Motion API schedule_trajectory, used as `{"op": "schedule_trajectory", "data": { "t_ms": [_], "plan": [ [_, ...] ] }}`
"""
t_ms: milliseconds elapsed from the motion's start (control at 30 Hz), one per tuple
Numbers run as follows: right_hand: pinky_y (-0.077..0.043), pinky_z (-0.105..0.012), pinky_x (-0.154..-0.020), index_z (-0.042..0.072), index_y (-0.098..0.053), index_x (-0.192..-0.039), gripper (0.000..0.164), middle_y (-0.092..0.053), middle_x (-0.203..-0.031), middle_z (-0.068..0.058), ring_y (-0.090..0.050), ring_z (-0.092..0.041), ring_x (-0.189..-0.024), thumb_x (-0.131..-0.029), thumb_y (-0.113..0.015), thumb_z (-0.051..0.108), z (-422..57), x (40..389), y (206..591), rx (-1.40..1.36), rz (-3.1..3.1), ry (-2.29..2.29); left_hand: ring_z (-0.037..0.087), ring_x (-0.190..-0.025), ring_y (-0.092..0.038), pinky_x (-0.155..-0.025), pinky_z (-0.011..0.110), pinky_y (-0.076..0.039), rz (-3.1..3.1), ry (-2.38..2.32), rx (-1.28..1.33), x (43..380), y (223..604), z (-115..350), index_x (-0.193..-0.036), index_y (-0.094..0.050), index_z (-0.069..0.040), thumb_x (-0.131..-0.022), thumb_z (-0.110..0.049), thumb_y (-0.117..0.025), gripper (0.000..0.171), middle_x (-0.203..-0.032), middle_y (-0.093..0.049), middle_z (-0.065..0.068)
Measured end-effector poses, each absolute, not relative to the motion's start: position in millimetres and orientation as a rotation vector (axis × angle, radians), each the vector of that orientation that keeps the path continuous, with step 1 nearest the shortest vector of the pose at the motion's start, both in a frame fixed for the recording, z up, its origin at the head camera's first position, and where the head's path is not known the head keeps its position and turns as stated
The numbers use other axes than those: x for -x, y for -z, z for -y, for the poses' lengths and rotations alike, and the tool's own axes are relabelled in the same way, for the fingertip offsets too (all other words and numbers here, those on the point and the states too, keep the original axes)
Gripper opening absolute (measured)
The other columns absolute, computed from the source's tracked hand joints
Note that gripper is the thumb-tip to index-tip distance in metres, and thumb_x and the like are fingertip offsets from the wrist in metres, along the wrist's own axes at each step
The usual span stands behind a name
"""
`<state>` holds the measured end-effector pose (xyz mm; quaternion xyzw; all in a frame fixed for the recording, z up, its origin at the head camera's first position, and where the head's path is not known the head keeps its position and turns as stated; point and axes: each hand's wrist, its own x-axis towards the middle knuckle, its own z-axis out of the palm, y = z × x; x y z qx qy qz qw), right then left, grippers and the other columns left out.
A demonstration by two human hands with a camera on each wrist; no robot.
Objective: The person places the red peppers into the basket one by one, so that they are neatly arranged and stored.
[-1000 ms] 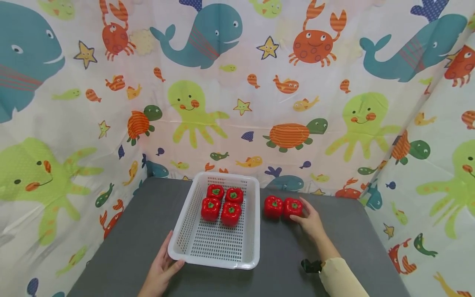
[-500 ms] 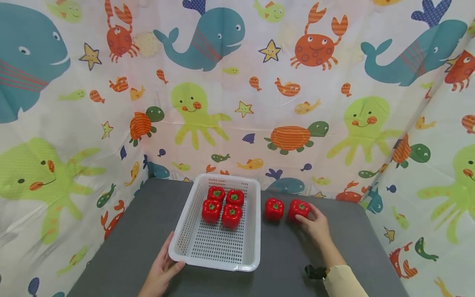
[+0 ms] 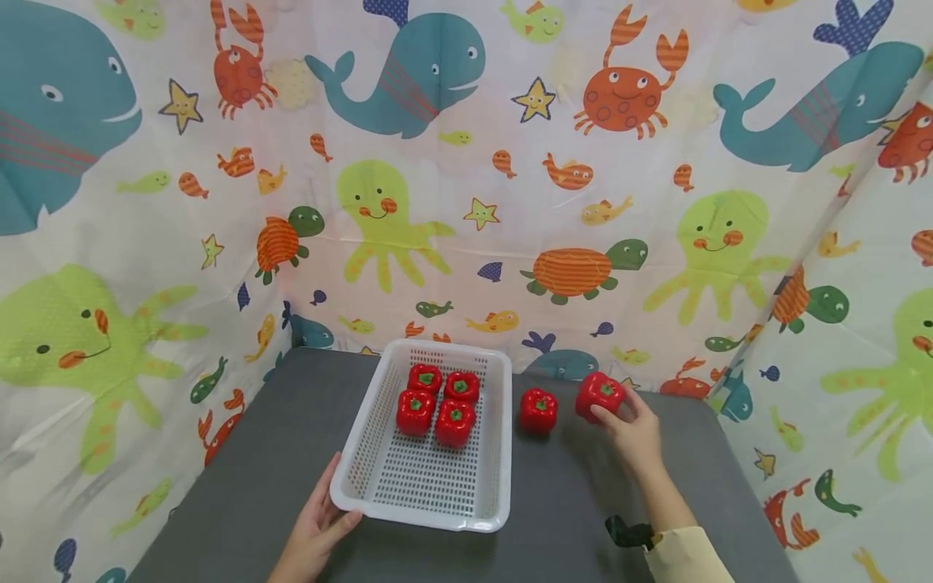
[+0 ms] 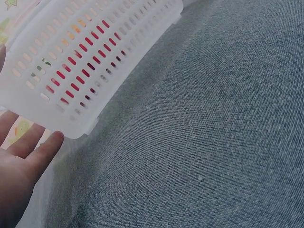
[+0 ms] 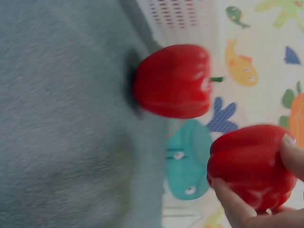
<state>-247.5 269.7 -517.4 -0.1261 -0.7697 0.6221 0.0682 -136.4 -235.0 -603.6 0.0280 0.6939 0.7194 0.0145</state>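
Note:
My right hand (image 3: 636, 429) holds a glossy red bell pepper (image 3: 600, 397) up over the right side of the table, thumb and fingers round its sides. In the right wrist view the lifted bell pepper (image 5: 254, 166) hides some of my fingers. A second red bell pepper (image 3: 538, 410) with a green stem stands on the table, to its left. The white perforated plastic basket (image 3: 394, 508) has several red bell peppers (image 3: 453, 421) in its far half. My left hand (image 3: 315, 522) rests at its near left corner, with fairly straight fingers (image 4: 47, 152) against it.
The dark grey tabletop (image 3: 255, 461) carries the basket and the single bell pepper. A white curtain (image 3: 466, 275) printed with sea animals rises behind the table and along both sides. A dark strap end (image 3: 628, 532) sticks out at the right wrist.
My right hand has drawn one bell pepper rightward from its neighbour and raised it off the table. The left hand, the basket and its bell peppers stay in place.

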Motion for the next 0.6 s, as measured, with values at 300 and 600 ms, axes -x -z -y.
{"op": "schedule_trajectory", "data": {
  "t_ms": [300,600],
  "plan": [
    [-0.049,-0.041,-0.097,0.019,-0.027,-0.161,0.095,-0.033,-0.163,-0.011,-0.039,-0.037,-0.146,-0.086,-0.078,0.046,-253,237,483,0.344,2.313,-1.78,-0.013,-0.131,-0.043,-0.097,0.012,-0.044,-2.152,-2.234,-0.088,136,602,234,-0.163,-0.013,-0.02,-0.091,-0.01,-0.074,0.095,-0.167,-0.023,0.011],
    [-0.05,-0.048,-0.098,0.018,-0.032,-0.158,0.088,-0.039,-0.159,-0.011,-0.044,-0.037,-0.143,-0.087,-0.078,0.042,-221,223,457,0.184,2.334,-1.736,-0.016,-0.128,-0.043,-0.096,0.011,-0.043,-2.157,-2.223,-0.064,135,601,236,-0.163,-0.014,-0.023,-0.091,-0.012,-0.074,0.095,-0.167,-0.024,0.01]
  ]
}}
